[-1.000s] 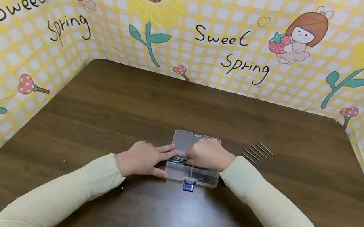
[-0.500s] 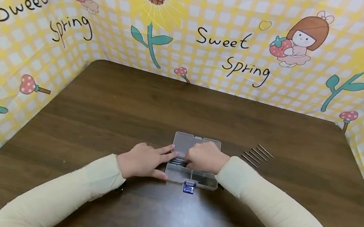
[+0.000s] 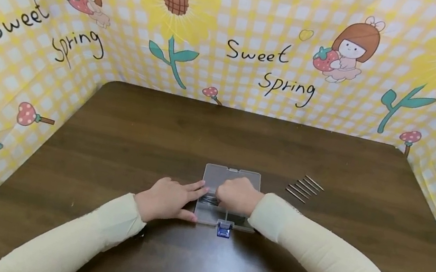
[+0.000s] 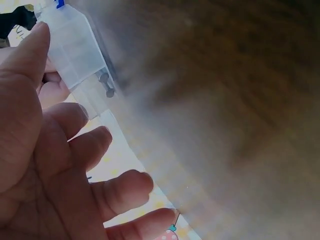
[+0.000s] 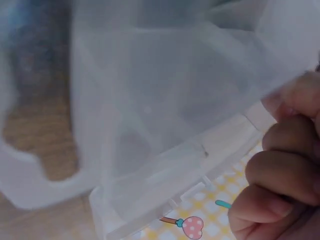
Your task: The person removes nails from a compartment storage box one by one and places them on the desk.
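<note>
Touching the clear box (image 3: 211,215), below frame centre, with left hand (image 3: 166,200) spread; with right hand (image 3: 239,195) curled over it, cannot tell on what; near thin metal pins (image 3: 305,189) at centre-right.

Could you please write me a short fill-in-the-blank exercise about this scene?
The latch on the plastic box is ____.
For the person, loose metal pins lie to the box's ____.
The left hand touches the box's ____ side.
The cloth behind the table reads "Sweet ____".

Missing words: blue; right; left; Spring.
</note>
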`<move>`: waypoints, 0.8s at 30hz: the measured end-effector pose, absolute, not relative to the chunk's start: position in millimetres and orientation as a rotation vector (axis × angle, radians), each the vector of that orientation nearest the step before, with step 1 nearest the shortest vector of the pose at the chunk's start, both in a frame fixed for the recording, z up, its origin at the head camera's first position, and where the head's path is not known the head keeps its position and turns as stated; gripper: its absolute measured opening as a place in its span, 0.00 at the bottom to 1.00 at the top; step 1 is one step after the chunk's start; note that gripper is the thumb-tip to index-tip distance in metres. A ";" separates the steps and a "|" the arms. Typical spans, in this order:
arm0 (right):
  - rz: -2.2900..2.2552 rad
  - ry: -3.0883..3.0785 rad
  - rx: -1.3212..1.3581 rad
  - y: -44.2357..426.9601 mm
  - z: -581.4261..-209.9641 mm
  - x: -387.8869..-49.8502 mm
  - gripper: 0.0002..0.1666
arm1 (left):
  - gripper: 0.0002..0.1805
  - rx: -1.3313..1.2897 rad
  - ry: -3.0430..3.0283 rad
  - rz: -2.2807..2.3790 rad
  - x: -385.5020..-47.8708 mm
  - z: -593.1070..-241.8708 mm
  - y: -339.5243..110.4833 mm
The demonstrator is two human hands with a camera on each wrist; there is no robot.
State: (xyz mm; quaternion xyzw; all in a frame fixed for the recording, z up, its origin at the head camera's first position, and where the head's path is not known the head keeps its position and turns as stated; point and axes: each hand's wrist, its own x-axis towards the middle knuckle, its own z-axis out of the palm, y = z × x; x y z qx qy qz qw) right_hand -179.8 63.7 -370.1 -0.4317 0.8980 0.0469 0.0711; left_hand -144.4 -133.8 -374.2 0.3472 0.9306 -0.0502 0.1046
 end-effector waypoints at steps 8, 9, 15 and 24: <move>0.160 2.708 -1.474 60.2 -383.6 -174.4 0.12 | 0.42 1.046 2.762 -0.002 -140.6 -379.9 -140.9; 0.157 2.706 -1.482 59.7 -384.1 -173.9 0.12 | 0.42 1.051 2.763 0.006 -140.6 -380.3 -141.6; 0.221 2.730 -1.508 57.2 -385.5 -174.5 0.11 | 0.42 1.075 2.789 -0.061 -141.7 -381.4 -144.2; 0.351 2.726 -1.592 65.6 -377.6 -177.2 0.11 | 0.42 1.099 2.788 0.038 -146.4 -382.9 -138.2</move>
